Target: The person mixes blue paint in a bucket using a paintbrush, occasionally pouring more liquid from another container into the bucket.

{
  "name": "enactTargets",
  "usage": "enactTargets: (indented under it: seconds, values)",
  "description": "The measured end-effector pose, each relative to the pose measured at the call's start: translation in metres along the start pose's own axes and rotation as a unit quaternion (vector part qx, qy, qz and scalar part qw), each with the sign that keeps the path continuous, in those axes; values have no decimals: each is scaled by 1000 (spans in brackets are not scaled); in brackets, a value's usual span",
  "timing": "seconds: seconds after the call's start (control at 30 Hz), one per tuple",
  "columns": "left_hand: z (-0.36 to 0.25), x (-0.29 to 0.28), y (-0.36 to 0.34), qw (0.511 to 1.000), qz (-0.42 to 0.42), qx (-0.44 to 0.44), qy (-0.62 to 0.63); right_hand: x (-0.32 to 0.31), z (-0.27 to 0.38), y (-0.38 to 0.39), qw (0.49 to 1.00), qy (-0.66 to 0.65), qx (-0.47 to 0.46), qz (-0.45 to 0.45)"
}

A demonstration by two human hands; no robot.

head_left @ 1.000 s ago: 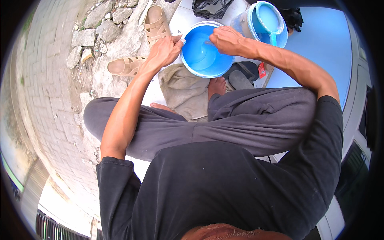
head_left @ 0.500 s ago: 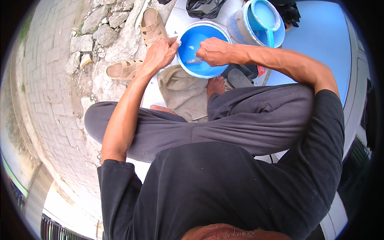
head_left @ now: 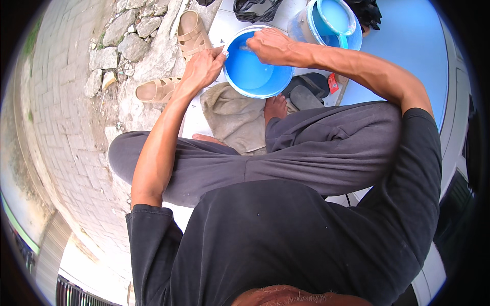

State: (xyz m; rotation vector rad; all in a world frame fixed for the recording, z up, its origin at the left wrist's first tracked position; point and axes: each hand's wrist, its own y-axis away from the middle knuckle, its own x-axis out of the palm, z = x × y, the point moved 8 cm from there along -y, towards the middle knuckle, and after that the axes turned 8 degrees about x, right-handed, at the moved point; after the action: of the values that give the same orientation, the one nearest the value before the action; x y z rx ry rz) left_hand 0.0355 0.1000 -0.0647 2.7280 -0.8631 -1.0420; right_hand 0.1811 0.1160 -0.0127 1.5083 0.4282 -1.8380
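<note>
At nine o'clock on the bucket, I see the left hand pinching the rim; toward twelve, the right hand curls, its grip I cannot tell.

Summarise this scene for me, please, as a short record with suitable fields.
Left hand: gripping the left rim of the bucket
Right hand: closed, over the bucket's far side; held object unclear
Bucket contents: blue liquid
Right of bucket: stained pail with turquoise dipper at its mouth
Beyond bucket: black plastic bag
Footwear: tan sandals at left, dark slippers at right
Between bare feet: beige cloth
</note>
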Motion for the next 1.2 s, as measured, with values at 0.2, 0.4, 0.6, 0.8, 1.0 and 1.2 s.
enactTargets:
  seconds: [0.2, 0.4, 0.6, 0.8, 1.0, 1.2]
  values:
    - [0, 0, 1, 1000, -2, 8, 7, 19, 23, 4, 993, -64, -56, 83]
    - [-3, -1, 2, 1000, -5, -3, 7, 17, 20, 20, 986, -51, -106, 118]
    - [-1, -1, 1, 1000, -6, 5, -12, 1, -11, 10, 999, 29, -22, 39]
    - [-1, -1, 0, 1000, -5, 16, 0, -8, -4, -3, 1000, 7, -12, -17]
    - [-3, 1, 1, 999, 15, -18, 28, 14, 23, 5, 991, -79, -100, 32]
    - [-3, 0, 1, 1000, -4, -3, 1, 23, 11, 21, 985, -22, -81, 149]
